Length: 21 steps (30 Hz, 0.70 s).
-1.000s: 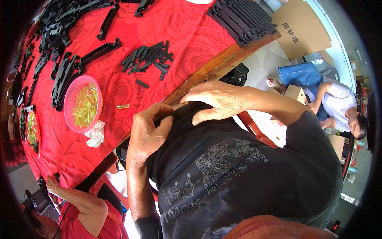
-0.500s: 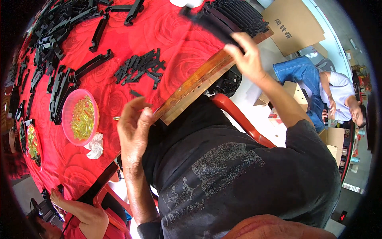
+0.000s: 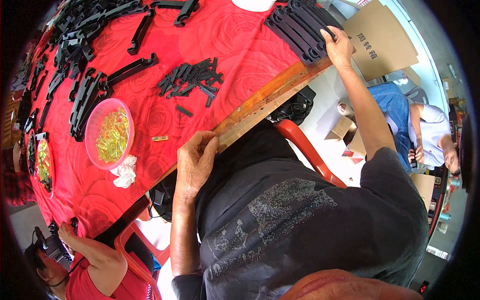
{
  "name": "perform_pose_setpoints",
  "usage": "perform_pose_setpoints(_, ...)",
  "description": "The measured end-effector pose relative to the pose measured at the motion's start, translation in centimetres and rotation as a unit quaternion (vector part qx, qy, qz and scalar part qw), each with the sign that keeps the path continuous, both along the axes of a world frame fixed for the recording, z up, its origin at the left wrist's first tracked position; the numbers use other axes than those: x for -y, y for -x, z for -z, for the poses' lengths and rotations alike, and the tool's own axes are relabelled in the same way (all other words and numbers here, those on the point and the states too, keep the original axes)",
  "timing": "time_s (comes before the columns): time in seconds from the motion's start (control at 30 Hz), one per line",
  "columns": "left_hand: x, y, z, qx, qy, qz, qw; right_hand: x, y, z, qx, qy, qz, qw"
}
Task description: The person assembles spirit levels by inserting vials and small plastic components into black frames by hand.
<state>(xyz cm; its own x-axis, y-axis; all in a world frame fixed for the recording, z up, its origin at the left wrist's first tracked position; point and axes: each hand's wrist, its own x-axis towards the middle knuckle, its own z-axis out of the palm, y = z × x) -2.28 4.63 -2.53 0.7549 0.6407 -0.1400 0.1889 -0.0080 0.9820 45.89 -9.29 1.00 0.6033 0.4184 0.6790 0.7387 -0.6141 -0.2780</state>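
Observation:
My right hand [image 3: 340, 49] is at the far right of the table, fingers closed over the end of a black plastic bar in a tight row of like bars [image 3: 295, 30]. These bars are long, with rounded notches along them. By the near wooden table edge [image 3: 270, 92] is my left hand [image 3: 196, 162], its thumb and fingers curled together; what they hold, if anything, is hidden. Just left of it, a small yellowish clear vial [image 3: 160, 138] lies on the red cloth. A short black strip [image 3: 184, 110] lies apart from a pile of similar strips [image 3: 190, 80].
A pink bowl [image 3: 89, 137] holds yellow-green vials, with crumpled white tissue [image 3: 125, 172] beside it. Loose black bars [image 3: 90, 100] spread over the left and far table. A red chair [image 3: 310, 155], cardboard [image 3: 382, 40] and a seated person [image 3: 430, 130] are right; another person [image 3: 100, 265] sits lower left.
My right hand has brought the black bar down from the air onto the right-hand row. My left hand now rests against the table edge, and the view has shifted slightly.

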Motion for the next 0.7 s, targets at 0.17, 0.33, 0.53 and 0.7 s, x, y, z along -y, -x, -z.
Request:
perform_pose_setpoints(0.17,-0.2,0.0,-0.2,-0.029,0.012,0.017,0.999,-0.3,-0.2,-0.3,0.012,-0.022,-0.023,0.999)
perform_pose_setpoints(0.33,-0.2,0.2,-0.2,-0.028,0.014,0.019,0.999,-1.1,1.2,-0.7,-0.031,0.019,-0.001,0.999)
perform_pose_setpoints(0.53,-0.1,0.0,-0.1,-0.032,0.000,0.018,0.999,-1.0,1.2,-0.4,-0.016,0.009,-0.005,1.000)
perform_pose_setpoints(0.7,-0.2,-0.1,-0.2,-0.035,-0.004,0.024,0.999,-0.7,1.0,-0.2,-0.023,0.025,0.005,0.999)
